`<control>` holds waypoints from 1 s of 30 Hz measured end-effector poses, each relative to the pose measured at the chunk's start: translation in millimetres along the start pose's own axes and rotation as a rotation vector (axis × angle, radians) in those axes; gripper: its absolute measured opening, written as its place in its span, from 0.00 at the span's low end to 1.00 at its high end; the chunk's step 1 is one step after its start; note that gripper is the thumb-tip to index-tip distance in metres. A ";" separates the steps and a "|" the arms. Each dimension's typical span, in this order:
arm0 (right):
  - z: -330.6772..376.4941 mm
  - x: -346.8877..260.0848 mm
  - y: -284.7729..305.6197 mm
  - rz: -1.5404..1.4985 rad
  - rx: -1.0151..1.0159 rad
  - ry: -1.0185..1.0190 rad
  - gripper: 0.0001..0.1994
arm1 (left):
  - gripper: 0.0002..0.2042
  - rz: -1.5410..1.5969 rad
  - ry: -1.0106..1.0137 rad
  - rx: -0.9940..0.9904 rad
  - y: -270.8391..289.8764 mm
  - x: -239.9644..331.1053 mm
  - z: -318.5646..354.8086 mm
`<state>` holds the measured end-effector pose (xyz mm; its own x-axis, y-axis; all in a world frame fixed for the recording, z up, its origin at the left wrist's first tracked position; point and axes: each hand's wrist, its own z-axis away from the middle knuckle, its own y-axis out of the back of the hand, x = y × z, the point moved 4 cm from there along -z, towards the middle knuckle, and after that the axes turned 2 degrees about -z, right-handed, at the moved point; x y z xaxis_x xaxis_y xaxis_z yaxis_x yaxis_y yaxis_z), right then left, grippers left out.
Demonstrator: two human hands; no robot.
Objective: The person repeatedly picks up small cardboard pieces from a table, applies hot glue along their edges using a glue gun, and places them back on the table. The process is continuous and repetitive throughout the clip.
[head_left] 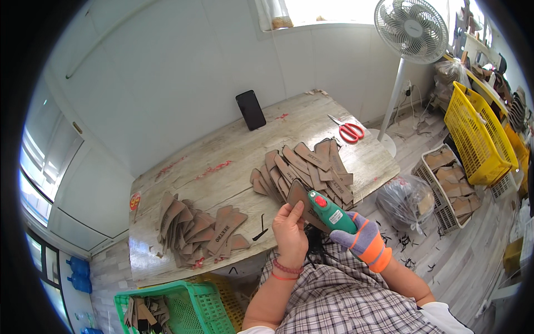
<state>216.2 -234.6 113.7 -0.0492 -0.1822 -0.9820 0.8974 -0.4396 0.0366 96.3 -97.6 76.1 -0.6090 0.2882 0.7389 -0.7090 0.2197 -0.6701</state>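
Note:
My left hand [290, 229], bare with a red bracelet at the wrist, pinches a flat brown curved piece [298, 195] by its edge, over the table's near edge. In a purple and orange glove, my right hand [361, 240] is wrapped round a green hand-held power tool [339, 218] with a red button. The tool lies against the brown piece; its working end is hidden. Just beyond the hands spreads a pile of similar brown pieces [311, 164]. Another pile [189, 228] lies at the table's left.
On the wooden table [222, 150] are red-handled scissors [349, 132], a propped phone [251, 110] and a dark strip [260, 228]. Below left stands a green crate [189, 295] with brown pieces. Right are a fan [411, 30], plastic bag [406, 200], pale crate [445, 211] and yellow basket [473, 133].

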 end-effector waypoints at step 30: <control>8.5 -10.8 13.6 0.243 -0.202 0.024 0.26 | 0.04 -0.737 -0.145 -0.335 24.7 90.3 -2.2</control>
<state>225.2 -246.1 126.4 0.1856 -0.2383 -0.9533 0.9508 -0.2014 0.2355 24.6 -64.1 126.2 -0.0845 -0.1566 0.9840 -0.8154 0.5785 0.0221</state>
